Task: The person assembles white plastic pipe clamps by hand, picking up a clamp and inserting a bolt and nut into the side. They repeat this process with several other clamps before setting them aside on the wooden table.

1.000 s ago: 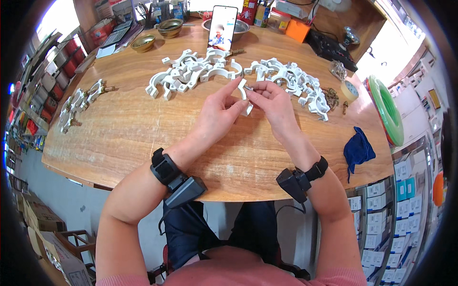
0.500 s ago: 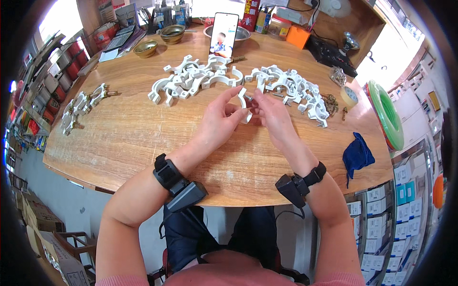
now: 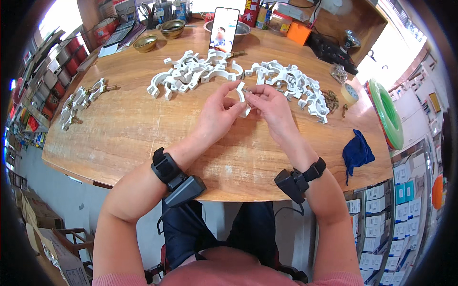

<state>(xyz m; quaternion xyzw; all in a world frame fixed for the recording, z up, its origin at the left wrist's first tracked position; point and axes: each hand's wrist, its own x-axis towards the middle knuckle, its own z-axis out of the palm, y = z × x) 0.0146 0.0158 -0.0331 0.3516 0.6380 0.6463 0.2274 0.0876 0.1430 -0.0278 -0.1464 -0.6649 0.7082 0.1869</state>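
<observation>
Over the middle of the table, my left hand (image 3: 217, 114) is closed on a white half-ring pipe clamp (image 3: 240, 93), gripped between thumb and fingers. My right hand (image 3: 273, 105) pinches at the clamp's right side, its thumb and forefinger around a small grey screw (image 3: 246, 90), mostly hidden by the fingers. Beyond the left hand lies a heap of white clamp halves (image 3: 183, 71). Another heap of white clamp parts (image 3: 288, 78), with screws among them, is just past the right hand. Several joined clamps with brass bolts (image 3: 82, 99) rest at the far left.
A phone (image 3: 223, 31) stands upright behind the heaps, before a metal bowl. Brass bolts (image 3: 330, 100), a tape roll (image 3: 349, 94) and a blue cloth pouch (image 3: 358, 150) lie to the right. Brass bowls (image 3: 145, 43) sit at the back left. Green coiled tubing (image 3: 385, 114) stands by the right edge.
Both hands have shifted slightly with the clamp. My right fingers have closed further over the screw, which showed more plainly before. The view has tilted a little.
</observation>
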